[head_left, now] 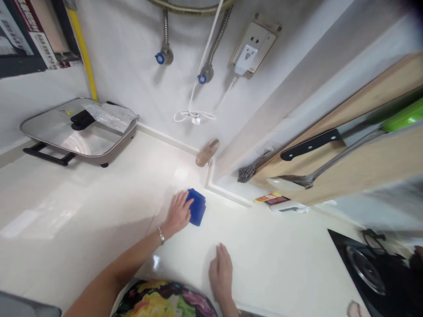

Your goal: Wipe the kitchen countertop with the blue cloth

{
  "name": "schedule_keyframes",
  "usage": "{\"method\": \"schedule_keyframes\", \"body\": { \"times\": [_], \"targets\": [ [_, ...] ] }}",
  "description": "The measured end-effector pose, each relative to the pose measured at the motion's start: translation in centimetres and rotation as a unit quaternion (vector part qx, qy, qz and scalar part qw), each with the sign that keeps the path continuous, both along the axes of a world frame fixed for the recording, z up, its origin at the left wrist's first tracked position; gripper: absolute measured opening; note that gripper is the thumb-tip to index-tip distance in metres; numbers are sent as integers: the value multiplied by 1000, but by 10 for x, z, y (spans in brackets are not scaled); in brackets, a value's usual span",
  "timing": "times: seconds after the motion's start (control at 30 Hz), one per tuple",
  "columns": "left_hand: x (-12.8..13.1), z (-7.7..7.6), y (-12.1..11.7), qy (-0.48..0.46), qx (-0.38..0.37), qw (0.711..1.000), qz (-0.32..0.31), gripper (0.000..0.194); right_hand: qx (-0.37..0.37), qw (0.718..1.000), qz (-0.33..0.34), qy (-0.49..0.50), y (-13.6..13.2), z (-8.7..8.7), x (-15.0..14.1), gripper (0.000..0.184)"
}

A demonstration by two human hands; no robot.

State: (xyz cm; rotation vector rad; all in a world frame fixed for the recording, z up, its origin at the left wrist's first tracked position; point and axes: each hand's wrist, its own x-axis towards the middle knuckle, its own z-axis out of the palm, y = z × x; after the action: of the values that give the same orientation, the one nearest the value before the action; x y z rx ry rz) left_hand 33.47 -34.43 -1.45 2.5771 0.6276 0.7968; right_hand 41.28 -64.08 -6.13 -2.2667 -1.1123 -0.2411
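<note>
My left hand [180,214], with a bracelet at the wrist, is at the left side of a folded blue cloth [197,209]. Its fingers grip and press this cloth against the white countertop [271,255]. Part of the cloth's left edge is hidden under the fingers. Closer to my body, my right hand [220,270] rests at the counter with its fingers stretched out and nothing in it. The blue cloth lies beyond it, slightly to the left.
An electric pan [109,143] with a glass lid stands at the left back. A brown bottle-like object [207,153] sits in the corner. On the right, a cleaver [310,144] and a green-handled spatula [345,154] hang by a wooden board [370,171], near a black stove [366,273].
</note>
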Motion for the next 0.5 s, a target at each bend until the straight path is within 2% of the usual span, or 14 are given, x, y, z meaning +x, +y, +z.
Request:
{"method": "schedule_keyframes", "body": {
  "times": [0.07,0.1,0.23,0.37,0.5],
  "targets": [
    [17,6,0,23,8,998,-65,48,-17,999,-6,-30,-16,-4,-13,45],
    [26,8,-1,43,6,996,-75,48,-23,999,-11,-40,-19,-4,-18,47],
    [52,5,-9,115,11,992,-41,62,-37,997,-34,-58,-11,0,-28,52],
    [48,0,-15,124,27,991,-41,84,-44,997,-29,-59,-10,5,-27,53],
    [31,-3,-13,106,28,993,-31,81,-45,996,-27,-65,-14,5,-25,52]
  ]
}}
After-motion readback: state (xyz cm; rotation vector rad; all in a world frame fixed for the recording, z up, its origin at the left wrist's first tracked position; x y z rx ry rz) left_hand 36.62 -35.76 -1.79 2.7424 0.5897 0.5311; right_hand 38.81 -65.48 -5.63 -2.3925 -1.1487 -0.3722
